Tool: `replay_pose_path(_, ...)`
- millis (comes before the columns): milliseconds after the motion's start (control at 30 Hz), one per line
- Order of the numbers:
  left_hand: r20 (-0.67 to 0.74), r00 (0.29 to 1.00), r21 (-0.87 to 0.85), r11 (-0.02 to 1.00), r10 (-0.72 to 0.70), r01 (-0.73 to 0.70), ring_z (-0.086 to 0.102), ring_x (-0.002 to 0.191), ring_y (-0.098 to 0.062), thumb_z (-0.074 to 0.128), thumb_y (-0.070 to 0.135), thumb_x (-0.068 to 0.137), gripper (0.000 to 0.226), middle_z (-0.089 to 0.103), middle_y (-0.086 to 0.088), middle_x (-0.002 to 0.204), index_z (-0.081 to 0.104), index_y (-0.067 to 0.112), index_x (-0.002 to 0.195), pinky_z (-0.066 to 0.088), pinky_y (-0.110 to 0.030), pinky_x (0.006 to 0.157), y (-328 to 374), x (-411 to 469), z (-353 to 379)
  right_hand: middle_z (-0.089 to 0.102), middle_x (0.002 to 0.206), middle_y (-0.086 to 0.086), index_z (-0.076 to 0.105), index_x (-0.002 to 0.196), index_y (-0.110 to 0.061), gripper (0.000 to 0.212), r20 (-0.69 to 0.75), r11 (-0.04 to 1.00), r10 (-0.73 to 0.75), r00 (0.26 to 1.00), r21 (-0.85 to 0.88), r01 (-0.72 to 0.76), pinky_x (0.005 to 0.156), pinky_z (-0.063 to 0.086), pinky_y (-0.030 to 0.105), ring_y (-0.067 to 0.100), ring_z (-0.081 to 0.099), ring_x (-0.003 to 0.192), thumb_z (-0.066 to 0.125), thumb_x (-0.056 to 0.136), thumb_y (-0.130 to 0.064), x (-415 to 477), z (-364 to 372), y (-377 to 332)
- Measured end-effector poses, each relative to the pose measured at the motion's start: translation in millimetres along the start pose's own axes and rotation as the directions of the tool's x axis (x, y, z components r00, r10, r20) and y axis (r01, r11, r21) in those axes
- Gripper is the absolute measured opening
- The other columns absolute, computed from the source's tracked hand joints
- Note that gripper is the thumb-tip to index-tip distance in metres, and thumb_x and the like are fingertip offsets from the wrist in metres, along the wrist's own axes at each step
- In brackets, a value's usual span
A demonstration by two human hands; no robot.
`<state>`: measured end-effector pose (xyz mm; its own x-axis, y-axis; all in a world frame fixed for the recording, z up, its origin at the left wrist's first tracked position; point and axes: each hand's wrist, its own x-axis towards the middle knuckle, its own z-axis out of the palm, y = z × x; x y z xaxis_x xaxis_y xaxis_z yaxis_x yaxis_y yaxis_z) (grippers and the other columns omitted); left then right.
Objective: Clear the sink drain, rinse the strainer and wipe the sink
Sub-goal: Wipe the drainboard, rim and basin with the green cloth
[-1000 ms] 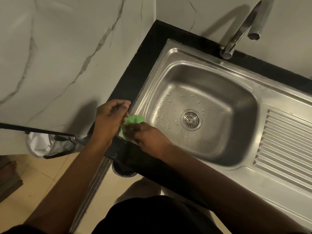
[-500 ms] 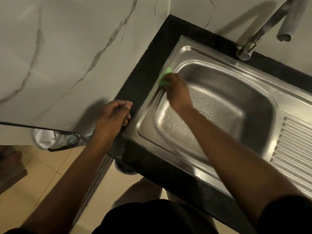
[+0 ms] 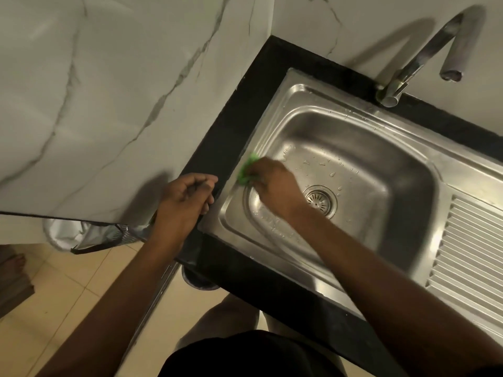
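- Presently found right hand (image 3: pixel 272 183) clamped down over green pad (image 3: pixel 246 172), fingers curled round it. Saw only the pad's outer edge past the fingertips. Could not read finer finger detail through blur.
- Located the pad pressed against the left wall of the sink (image 3: pixel 299 88), at the roll from rim into basin, touching steel.
- Recorded strainer (image 3: pixel 319 200) seated in the drain, on the opposite side of the hand from the pad, just beside the wrist. Saw no debris on it.
- Noted water droplets (image 3: pixel 330 174) scattered over the basin floor beyond the knuckles, toward the faucet (image 3: pixel 424 55).
- Found left hand (image 3: pixel 187 197) just beside the grip, across the rim on the black counter (image 3: pixel 245 104), fingers loosely curled, nothing seen in them.
- Judged wiping to be the step in hand, with drain and strainer apparently dealt with.
- Judged the coming stroke to turn on the run of the left wall, its long axis leading away from the grip toward the faucet end one way and the near front corner the other. Rated the right hand nearer, already bearing on that line. Marked the basin floor and drainboard (image 3: pixel 476 254), well apart from the grip, as remaining.
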<state>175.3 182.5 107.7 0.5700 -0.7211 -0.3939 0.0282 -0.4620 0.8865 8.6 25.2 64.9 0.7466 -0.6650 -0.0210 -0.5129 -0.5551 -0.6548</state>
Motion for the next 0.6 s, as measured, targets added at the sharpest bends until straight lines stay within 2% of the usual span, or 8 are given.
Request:
replay_pose_path(67,0.011,1.000,-0.007,1.000,0.000,0.000,0.064,0.066,-0.005,0.067,0.031,0.100,0.014,0.073,0.004,0.077,0.078,0.039,0.104,0.055,-0.020,0.067,1,3,4,0.071,0.113,0.000,0.076,0.109,-0.018,0.028,0.076,0.997,-0.072,0.994,0.004,0.072,0.091,0.051,0.032,0.024,0.061,0.106,0.065,0.088,-0.004,-22,11,-12)
replay_pose_path(133,0.020,1.000,-0.017,1.000,0.008,-0.008,0.064,0.066,-0.006,0.067,0.028,0.100,0.015,0.073,0.003,0.077,0.079,0.038,0.103,0.056,-0.019,0.067,4,6,8,0.071,0.103,0.005,0.076,0.102,-0.011,0.023,0.163,0.985,-0.170,0.972,0.006,0.172,0.089,0.053,0.040,0.028,0.060,0.103,0.066,0.083,-0.002,-37,15,-17)
replay_pose_path(200,0.026,1.000,-0.034,0.999,0.018,-0.017,0.063,0.065,-0.006,0.067,0.024,0.100,0.016,0.073,0.002,0.075,0.080,0.033,0.104,0.056,-0.016,0.066,8,8,12,0.067,0.096,0.008,0.075,0.096,-0.008,0.014,0.216,0.961,-0.273,0.938,0.018,0.276,0.083,0.054,0.042,0.030,0.058,0.101,0.068,0.085,-0.004,-50,17,-18)
replay_pose_path(267,0.024,1.000,-0.036,0.999,0.015,-0.014,0.063,0.065,-0.007,0.067,0.021,0.100,0.015,0.072,0.001,0.074,0.080,0.028,0.105,0.055,-0.016,0.065,10,10,16,0.065,0.099,0.008,0.074,0.099,-0.008,0.012,0.229,0.948,-0.312,0.922,0.014,0.318,0.081,0.055,0.042,0.029,0.057,0.103,0.066,0.090,-0.008,-55,18,-17)
replay_pose_path(433,0.021,1.000,-0.017,1.000,0.010,-0.010,0.061,0.063,-0.006,0.065,0.018,0.102,0.015,0.071,0.000,0.073,0.078,0.018,0.109,0.055,-0.016,0.065,19,18,28,0.067,0.113,0.008,0.074,0.112,-0.008,0.021,0.135,0.978,-0.198,0.971,-0.037,0.204,0.085,0.054,0.046,0.029,0.057,0.112,0.060,0.097,-0.013,-18,13,-4)
replay_pose_path(600,0.015,1.000,-0.021,1.000,0.004,-0.004,0.062,0.062,-0.005,0.066,0.019,0.101,0.014,0.072,0.002,0.072,0.078,0.019,0.108,0.055,-0.016,0.064,27,25,32,0.067,0.116,0.002,0.071,0.122,-0.016,0.026,0.039,0.982,-0.153,0.987,-0.106,0.157,0.073,0.059,0.045,0.026,0.058,0.111,0.064,0.097,-0.014,4,4,11)
